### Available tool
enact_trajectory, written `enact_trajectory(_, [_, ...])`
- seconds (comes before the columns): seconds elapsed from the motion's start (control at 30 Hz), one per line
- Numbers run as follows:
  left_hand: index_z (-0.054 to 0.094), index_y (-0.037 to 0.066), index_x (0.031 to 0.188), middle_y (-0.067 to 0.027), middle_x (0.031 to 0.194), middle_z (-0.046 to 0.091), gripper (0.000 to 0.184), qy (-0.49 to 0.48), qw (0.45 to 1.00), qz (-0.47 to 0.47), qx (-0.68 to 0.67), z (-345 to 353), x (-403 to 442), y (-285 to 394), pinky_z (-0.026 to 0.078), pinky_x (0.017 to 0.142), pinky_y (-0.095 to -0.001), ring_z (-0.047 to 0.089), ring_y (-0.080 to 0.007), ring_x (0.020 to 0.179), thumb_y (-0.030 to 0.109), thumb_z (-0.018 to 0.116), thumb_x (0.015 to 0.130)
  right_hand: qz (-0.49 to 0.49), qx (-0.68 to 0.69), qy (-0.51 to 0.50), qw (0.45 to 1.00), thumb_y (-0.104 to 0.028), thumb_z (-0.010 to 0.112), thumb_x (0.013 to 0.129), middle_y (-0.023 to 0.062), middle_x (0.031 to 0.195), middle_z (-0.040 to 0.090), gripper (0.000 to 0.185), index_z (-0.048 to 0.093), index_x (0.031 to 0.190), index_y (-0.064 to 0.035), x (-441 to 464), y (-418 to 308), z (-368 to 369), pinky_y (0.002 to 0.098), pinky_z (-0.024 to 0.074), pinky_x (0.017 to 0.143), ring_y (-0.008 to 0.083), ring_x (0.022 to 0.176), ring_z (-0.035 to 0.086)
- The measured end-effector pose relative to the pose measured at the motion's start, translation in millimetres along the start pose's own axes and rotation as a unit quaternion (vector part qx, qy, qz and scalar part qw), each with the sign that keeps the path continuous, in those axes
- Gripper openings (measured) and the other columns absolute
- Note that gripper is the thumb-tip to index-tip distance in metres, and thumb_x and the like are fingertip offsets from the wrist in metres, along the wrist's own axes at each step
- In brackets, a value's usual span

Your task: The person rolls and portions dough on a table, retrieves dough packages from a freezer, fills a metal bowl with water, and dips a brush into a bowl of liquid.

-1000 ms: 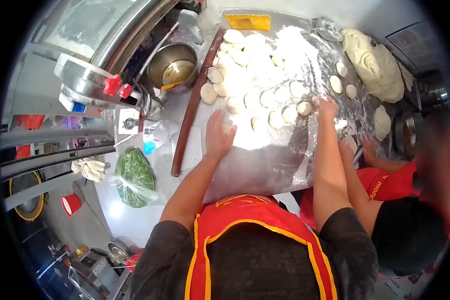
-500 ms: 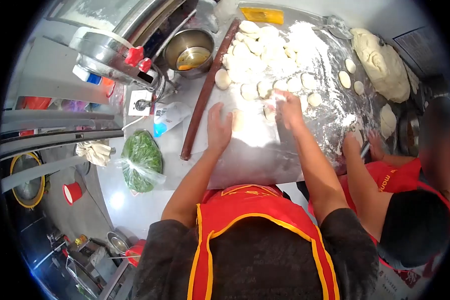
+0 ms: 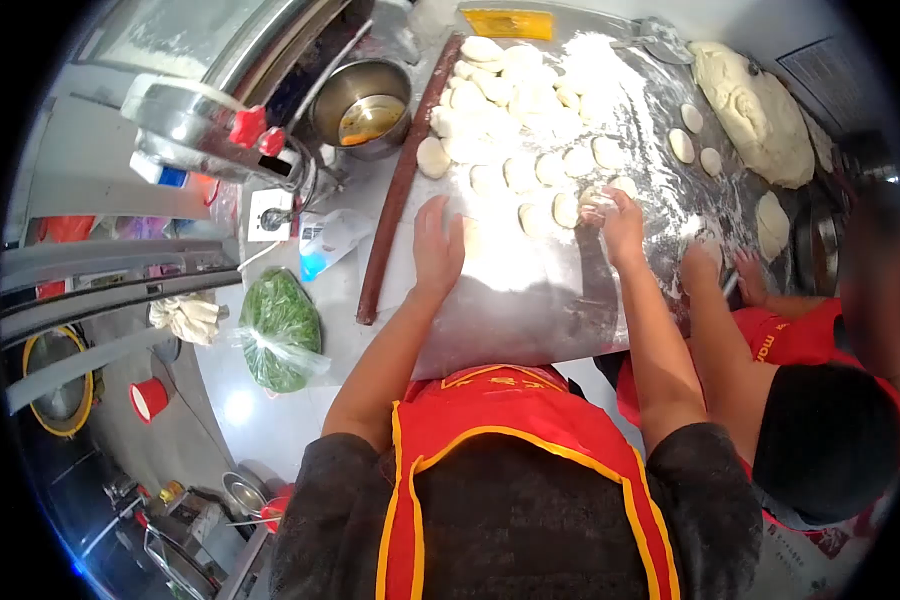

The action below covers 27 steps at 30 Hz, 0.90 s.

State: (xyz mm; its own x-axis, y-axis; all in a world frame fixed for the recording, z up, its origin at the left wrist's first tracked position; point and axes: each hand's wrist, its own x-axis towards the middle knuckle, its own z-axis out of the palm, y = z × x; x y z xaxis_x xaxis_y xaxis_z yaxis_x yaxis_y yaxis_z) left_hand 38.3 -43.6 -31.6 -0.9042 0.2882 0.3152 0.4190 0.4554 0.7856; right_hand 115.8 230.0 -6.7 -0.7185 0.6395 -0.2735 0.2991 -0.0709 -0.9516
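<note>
Head view: the right hand [image 3: 620,232] bunches its fingers at a small, round, off-white dough piece [image 3: 592,196] on the grey metal table [image 3: 500,333]; the left hand's [image 3: 438,252] fingers lie together, thumb apart. Soft and light, the dough probably dents; its rim suits gripping.

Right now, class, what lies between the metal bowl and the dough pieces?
A reddish-brown rod lies between the metal bowl and the dough pieces; the head view shows it.

A: Dough rounds [image 3: 550,169], condition?
B: Pale, flattened, roughly circular, lying flat on the floured worktop [image 3: 530,325]. Several spaced in loose rows; one partly covered by the right hand [image 3: 616,226].
A: Dough pieces [image 3: 491,85] beyond?
B: Heaped, overlapping, uneven ovals. Bright glare obscures some outlines.
</note>
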Motion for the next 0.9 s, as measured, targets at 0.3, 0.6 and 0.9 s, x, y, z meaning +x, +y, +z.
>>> enact_trajectory(0.3, [0.044,-0.005,0.117,-0.0210,0.120,0.046,0.040,-0.035,0.987,0.114,0.111,50,67,5,0.031,0.099,-0.0429,0.040,-0.0354,0.116,0.015,0.052,0.084,0.022,0.025,0.091,0.995,0.009,0.044,0.081,0.0170,0.095,0.058,0.027,0.052,0.106,0.0083,57,4,-53,0.0307,0.0530,0.068,0.0221,0.079,0.061])
enact_trajectory(0.6, [0.031,0.002,0.135,-0.0165,0.141,0.029,0.061,-0.106,0.952,0.118,0.261,96,99,10,0.012,0.108,-0.0485,0.023,-0.0312,0.132,0.036,0.046,0.087,-0.197,-0.501,0.095,0.837,-0.027,0.047,0.086,0.0216,0.134,0.036,0.055,0.034,0.131,0.0024,108,33,-32,0.0493,0.0192,0.106,0.0342,0.128,0.029])
enact_trajectory(0.9, [0.024,0.006,0.139,-0.0127,0.145,0.022,0.066,-0.199,0.919,0.105,0.324,93,104,15,0.006,0.108,-0.0502,0.016,-0.0281,0.135,0.041,0.044,0.088,-0.087,-0.539,0.041,0.837,-0.044,0.038,0.090,0.0176,0.144,0.020,0.067,0.021,0.138,-0.0006,114,23,-28,0.0543,0.0075,0.106,0.0317,0.134,0.017])
